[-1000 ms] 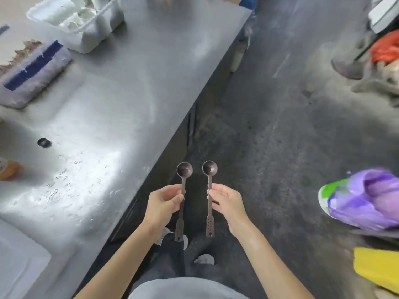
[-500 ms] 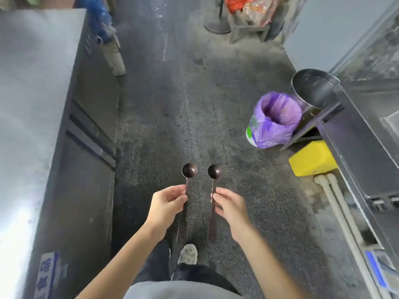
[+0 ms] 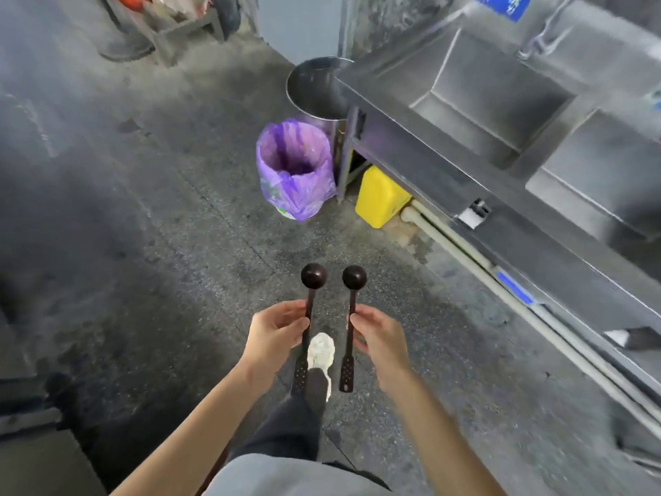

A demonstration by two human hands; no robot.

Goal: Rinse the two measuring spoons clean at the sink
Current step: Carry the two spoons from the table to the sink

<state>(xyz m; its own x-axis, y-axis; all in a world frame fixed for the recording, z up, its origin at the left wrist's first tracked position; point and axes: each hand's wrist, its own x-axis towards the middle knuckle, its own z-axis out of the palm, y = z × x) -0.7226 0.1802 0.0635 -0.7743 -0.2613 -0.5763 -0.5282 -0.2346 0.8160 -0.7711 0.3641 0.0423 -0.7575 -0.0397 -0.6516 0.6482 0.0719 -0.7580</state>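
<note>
Two dark brown measuring spoons stand upright in front of me, bowls up, side by side and apart. My left hand [image 3: 277, 331] pinches the handle of the left spoon [image 3: 312, 281]. My right hand [image 3: 377, 336] pinches the handle of the right spoon [image 3: 353, 281]. Both hang over the dark floor. The steel sink unit [image 3: 447, 162] runs along the right, with two deep basins; the nearer basin [image 3: 604, 180] lies at the far right, the farther one [image 3: 490, 98] beyond it. A tap [image 3: 536, 41] is blurred at the top right.
A purple-lined bin [image 3: 293, 170] and a steel pot [image 3: 314, 87] stand at the sink's left end. A yellow container [image 3: 381, 196] and pale pipes [image 3: 500, 277] lie under the sink. My light-coloured shoe [image 3: 321, 349] shows below the spoons. Dark cabinet edge at the lower left.
My view has swung right, away from the steel counter and towards the sink unit, which now fills the right side. Both hands still hold the spoons the same way.
</note>
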